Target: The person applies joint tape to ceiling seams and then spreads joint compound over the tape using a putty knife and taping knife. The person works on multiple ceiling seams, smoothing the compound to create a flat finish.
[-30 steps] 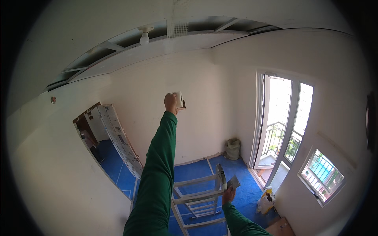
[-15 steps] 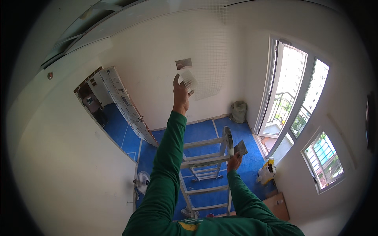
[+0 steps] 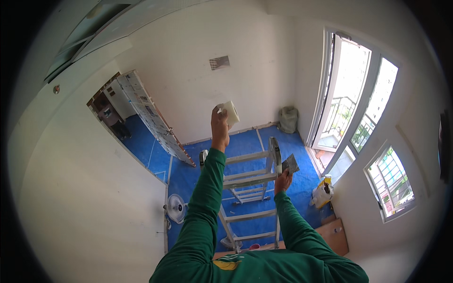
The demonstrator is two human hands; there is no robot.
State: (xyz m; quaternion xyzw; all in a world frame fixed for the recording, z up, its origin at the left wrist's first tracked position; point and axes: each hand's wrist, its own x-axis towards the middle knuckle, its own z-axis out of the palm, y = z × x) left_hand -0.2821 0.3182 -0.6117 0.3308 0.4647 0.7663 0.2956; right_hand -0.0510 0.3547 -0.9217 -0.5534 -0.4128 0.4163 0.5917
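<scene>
My left hand [image 3: 220, 128] is raised in front of me, its fingers closed round a whitish roll of mesh tape [image 3: 231, 114]. A short bit of mesh shows by the fingertips. Lower down on the right, my right hand [image 3: 282, 182] grips a putty knife with a wide grey blade [image 3: 291, 163]; its handle is hidden in the palm. That hand is beside the top of an aluminium stepladder [image 3: 251, 180], and I cannot tell whether it touches the rail.
Blue sheeting [image 3: 188, 160] covers the floor. A covered door [image 3: 151, 115] stands ajar at left, a person [image 3: 112, 118] beyond it. A fan [image 3: 176, 208] stands left of the ladder; a sack [image 3: 288, 119] sits in the far corner. Glazed doors [image 3: 349, 89] are at right.
My left hand has come down with the tape roll. The mesh strip that hung across the upper view is out of sight. My right hand still holds the putty knife by the ladder.
</scene>
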